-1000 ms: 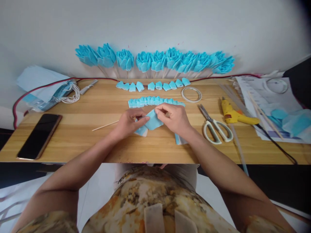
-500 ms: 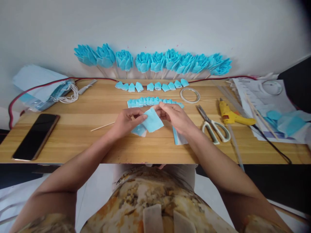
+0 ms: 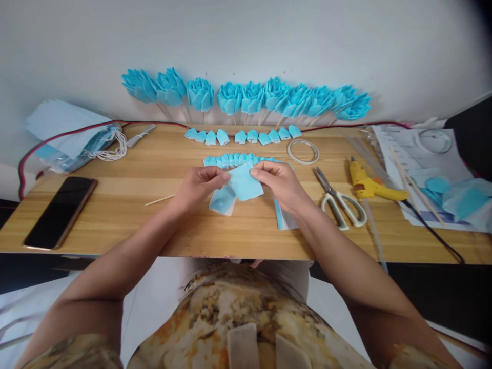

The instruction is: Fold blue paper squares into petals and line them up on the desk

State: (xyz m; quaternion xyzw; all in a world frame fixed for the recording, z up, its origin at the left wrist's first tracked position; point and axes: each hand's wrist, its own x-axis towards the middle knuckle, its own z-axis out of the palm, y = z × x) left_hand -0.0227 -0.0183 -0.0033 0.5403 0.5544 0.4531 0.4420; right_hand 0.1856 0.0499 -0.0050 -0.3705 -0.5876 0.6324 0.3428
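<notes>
A light-blue fabric square (image 3: 246,183) is held up over the table between my two hands. My left hand (image 3: 202,185) pinches its left edge, thumb on top. My right hand (image 3: 279,180) grips its upper right side between thumb and fingers. Below and to the left of it lie more blue fabric pieces (image 3: 222,201) on the wood. A blue and white strip (image 3: 281,216) is partly covered by my right wrist. Just beyond my hands runs a tight row of folded blue petals (image 3: 230,159), and behind that a looser row of petals (image 3: 252,136).
Blue fabric flowers (image 3: 230,98) on sticks lean along the wall. To the right are a tape roll (image 3: 289,154), scissors (image 3: 334,197), a yellow glue gun (image 3: 369,184) and papers (image 3: 418,154). A phone (image 3: 59,212) and bagged masks (image 3: 69,136) lie left. A thin stick (image 3: 159,200) lies near my left hand.
The fabric square has turned from a diamond tilt to a more level position. My right fingers have shifted onto its upper right part. The view has moved slightly.
</notes>
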